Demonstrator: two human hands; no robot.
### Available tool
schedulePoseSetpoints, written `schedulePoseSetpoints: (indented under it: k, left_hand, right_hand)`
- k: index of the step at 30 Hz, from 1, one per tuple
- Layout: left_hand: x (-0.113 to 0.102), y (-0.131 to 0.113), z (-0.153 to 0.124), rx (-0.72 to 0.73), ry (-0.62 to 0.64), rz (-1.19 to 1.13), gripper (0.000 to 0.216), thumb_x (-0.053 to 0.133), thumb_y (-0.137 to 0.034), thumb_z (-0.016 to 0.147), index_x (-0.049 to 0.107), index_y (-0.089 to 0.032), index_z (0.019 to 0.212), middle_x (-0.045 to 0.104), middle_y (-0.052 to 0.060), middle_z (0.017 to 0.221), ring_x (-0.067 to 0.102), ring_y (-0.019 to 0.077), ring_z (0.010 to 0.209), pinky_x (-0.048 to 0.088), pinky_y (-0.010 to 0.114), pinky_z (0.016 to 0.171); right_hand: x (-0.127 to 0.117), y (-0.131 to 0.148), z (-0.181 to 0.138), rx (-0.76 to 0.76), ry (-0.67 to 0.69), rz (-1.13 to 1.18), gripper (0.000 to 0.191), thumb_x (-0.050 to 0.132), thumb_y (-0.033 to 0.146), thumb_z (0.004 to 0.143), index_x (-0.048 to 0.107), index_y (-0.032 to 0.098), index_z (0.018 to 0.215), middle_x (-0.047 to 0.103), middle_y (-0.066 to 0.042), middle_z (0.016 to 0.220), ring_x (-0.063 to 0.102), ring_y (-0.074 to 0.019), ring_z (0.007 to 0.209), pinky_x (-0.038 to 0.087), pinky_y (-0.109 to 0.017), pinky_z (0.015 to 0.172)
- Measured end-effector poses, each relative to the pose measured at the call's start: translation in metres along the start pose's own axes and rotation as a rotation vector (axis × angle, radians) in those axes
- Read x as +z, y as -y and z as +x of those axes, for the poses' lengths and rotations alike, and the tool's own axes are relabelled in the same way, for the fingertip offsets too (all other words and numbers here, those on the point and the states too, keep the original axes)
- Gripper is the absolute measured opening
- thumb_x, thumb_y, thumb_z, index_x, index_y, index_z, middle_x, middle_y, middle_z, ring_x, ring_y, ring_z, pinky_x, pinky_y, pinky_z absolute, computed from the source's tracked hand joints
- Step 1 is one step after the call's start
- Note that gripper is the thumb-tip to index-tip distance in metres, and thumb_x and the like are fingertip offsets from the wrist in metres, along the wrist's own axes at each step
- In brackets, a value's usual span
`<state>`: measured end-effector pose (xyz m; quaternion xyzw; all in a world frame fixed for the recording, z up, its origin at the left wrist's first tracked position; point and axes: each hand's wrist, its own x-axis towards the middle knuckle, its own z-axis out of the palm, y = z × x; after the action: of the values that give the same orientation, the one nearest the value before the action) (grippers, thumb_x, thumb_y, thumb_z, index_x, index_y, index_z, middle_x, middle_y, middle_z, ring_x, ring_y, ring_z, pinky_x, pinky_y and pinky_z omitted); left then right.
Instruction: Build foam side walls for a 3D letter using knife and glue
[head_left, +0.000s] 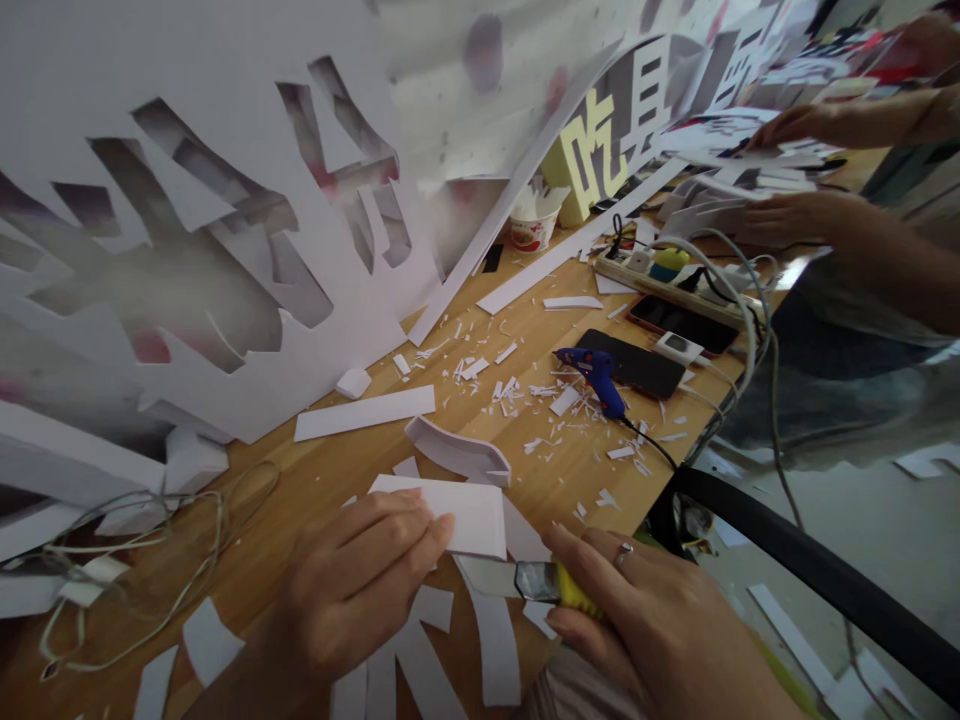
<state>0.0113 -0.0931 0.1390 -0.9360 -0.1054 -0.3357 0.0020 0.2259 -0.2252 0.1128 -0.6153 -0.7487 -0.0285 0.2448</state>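
Note:
My left hand (360, 580) rests on the wooden table (315, 480) with its fingers pressed down on a white foam board piece (465, 515). My right hand (645, 610) is wrapped round a yellow utility knife (551, 583). The knife's blade points left, at the lower edge of the board piece. A ring shows on one finger of my right hand. More white cut strips (491, 640) lie under and below the blade.
A large white sheet with cut-out characters (225, 230) leans at the left. A blue glue gun (596, 375), a phone (634, 365), a power strip (675, 285) and a paper cup (532, 230) lie further back. Another person's hands (795, 215) work at the top right. Scraps litter the table.

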Motion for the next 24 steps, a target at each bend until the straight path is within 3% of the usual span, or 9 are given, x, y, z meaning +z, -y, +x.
schedulePoseSetpoints:
  k: [24]
  left_hand:
    - [0.0035, 0.0008, -0.001, -0.032, 0.025, 0.034, 0.015, 0.06, -0.005, 0.09, 0.068, -0.015, 0.098, 0.073, 0.0, 0.081, 0.07, 0.013, 0.085, 0.062, 0.025, 0.085]
  right_hand:
    - [0.0081, -0.0016, -0.0007, 0.019, -0.002, -0.007, 0.048, 0.017, 0.042, 0.106, 0.058, 0.017, 0.106, 0.073, -0.006, 0.072, 0.069, -0.0182, 0.052, 0.054, -0.028, 0.045]
